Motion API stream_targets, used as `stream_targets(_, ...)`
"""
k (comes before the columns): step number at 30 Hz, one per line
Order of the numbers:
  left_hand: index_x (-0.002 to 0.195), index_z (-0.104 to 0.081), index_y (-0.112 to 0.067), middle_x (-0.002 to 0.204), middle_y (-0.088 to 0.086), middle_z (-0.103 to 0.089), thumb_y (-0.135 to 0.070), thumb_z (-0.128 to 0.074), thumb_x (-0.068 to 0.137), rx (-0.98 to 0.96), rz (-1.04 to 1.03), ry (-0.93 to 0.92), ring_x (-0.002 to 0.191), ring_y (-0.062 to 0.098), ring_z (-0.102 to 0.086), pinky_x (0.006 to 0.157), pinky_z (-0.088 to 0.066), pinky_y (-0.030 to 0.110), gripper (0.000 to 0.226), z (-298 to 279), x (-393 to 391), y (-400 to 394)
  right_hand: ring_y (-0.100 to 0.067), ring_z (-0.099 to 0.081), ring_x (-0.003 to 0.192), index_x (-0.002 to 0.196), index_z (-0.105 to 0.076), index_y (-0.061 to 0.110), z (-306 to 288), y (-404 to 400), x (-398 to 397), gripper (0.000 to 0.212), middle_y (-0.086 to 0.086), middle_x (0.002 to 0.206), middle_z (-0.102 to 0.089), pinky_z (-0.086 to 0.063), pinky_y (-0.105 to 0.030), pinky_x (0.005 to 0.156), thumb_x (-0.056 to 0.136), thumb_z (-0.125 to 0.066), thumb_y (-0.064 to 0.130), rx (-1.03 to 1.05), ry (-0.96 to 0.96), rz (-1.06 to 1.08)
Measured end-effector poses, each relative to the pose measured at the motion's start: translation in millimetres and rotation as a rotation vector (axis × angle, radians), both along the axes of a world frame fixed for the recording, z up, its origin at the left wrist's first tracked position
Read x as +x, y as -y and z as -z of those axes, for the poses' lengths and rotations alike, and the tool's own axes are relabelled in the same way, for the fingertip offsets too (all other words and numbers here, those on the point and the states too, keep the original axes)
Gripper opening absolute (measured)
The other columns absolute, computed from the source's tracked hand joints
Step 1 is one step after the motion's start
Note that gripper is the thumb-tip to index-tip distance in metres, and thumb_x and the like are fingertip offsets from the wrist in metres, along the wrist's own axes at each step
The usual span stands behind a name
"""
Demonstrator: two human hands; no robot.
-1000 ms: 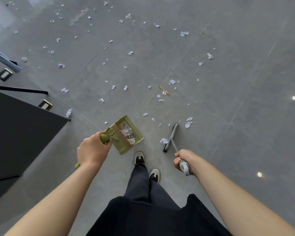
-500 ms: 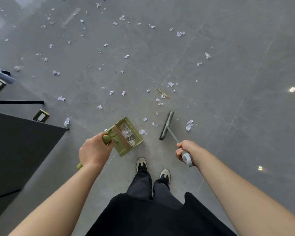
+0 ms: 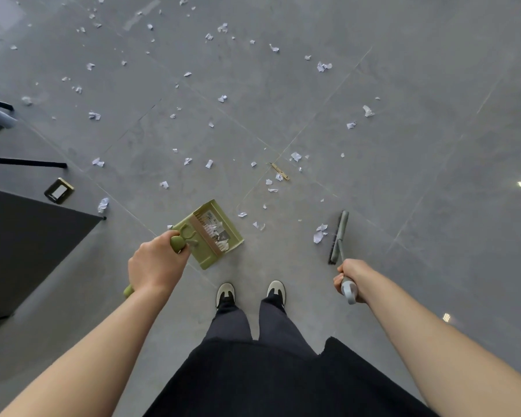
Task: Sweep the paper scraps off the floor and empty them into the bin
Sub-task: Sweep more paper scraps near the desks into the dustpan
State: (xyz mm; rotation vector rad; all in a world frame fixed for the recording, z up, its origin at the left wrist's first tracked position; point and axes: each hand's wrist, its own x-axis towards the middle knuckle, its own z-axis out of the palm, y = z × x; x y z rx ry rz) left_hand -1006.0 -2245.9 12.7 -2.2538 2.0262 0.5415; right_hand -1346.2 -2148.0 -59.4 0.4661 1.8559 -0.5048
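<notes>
Both hands are busy: the left hand [image 3: 157,266] grips the green dustpan [image 3: 211,233], already holding some scraps, and the right hand [image 3: 351,276] grips the broom [image 3: 339,236]. Sweeping is midway; paper scraps [image 3: 320,232] lie beside the bristles, many more across the floor [image 3: 433,115]. Next, probably brush that clump toward the pan; no bin is visible.

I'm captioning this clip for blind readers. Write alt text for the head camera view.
Seen from above, a person's left hand grips a green plastic dustpan holding paper scraps, and the right hand grips a grey long-handled broom. White torn paper scraps litter the grey tiled floor ahead.
</notes>
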Motion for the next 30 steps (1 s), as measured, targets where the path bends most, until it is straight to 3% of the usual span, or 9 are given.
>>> stream_targets(11, 0.094, -0.07, -0.028, 0.074, 0.006, -0.067, -0.041, -0.061, 0.088, 0.003, -0.126, 0.009, 0.068, 0.032, -0.058, 0.063, -0.051, 0.036, 0.017, 9, -24, -18, -0.01, -0.027, 0.026, 0.082, -0.036, 0.005, 3, 27, -23, 0.016, -0.005, 0.071, -0.032, -0.029, -0.01, 0.033, 0.094, -0.03, -0.003, 0.013, 0.088, -0.177)
stream_targets(15, 0.095, -0.069, -0.03, 0.083, 0.006, -0.069, -0.042, -0.06, 0.087, 0.046, -0.166, 0.03, 0.08, 0.035, -0.063, 0.065, -0.046, 0.034, 0.017, 9, -17, -23, -0.01, -0.028, 0.031, 0.086, -0.039, 0.004, -4, 44, -1, 0.013, -0.004, 0.07, -0.033, -0.028, -0.011, 0.032, 0.094, -0.031, -0.002, 0.019, 0.127, -0.239)
stream_targets(25, 0.094, -0.069, -0.029, 0.082, 0.006, -0.07, -0.043, -0.06, 0.088, 0.04, -0.228, 0.006, 0.077, 0.033, -0.063, 0.066, -0.048, 0.036, 0.018, 6, 15, -29, -0.008, -0.027, 0.028, 0.089, -0.037, 0.007, -19, 83, 76, 0.009, 0.0, 0.044, -0.036, -0.027, -0.011, 0.03, 0.096, -0.037, 0.002, 0.017, 0.301, -0.377)
stream_targets(30, 0.098, -0.07, -0.029, 0.086, 0.007, -0.071, -0.041, -0.062, 0.087, 0.038, -0.26, 0.003, 0.082, 0.035, -0.064, 0.069, -0.049, 0.038, 0.017, 6, 37, -27, -0.008, -0.026, 0.025, 0.087, -0.036, 0.007, -28, 99, 105, 0.012, -0.001, 0.045, -0.035, -0.026, -0.011, 0.028, 0.097, -0.036, 0.002, -0.016, 0.338, -0.351)
